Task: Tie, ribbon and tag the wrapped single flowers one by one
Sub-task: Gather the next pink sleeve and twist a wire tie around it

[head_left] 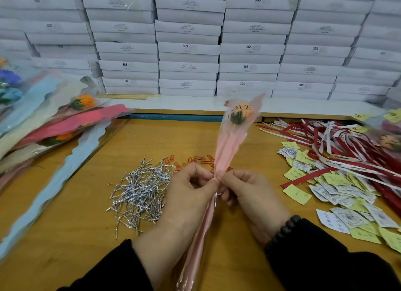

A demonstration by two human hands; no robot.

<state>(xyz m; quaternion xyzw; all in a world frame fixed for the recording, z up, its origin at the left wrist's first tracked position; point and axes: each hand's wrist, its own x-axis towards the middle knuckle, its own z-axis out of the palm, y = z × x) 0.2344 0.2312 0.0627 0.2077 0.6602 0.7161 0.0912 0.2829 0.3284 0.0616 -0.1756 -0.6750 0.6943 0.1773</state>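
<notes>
Both hands pinch the neck of one pink cellophane-wrapped single flower [230,147], the left hand [191,195] and right hand [249,195] meeting fingertip to fingertip where the wrap gathers; whether a tie is already on it I cannot tell. No ribbon or tag shows on it. Left of the hands lie silver wire twist ties [141,188] and stacked wrapped flowers [54,121]; to the right, red and white ribbons [338,151] and paper tags [338,195]. Bare wooden counter [65,236] lies open near the left sleeve

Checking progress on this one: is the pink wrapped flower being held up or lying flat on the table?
Held up: both the left hand and right hand pinch the pink wrapped flower at its neck.
</notes>
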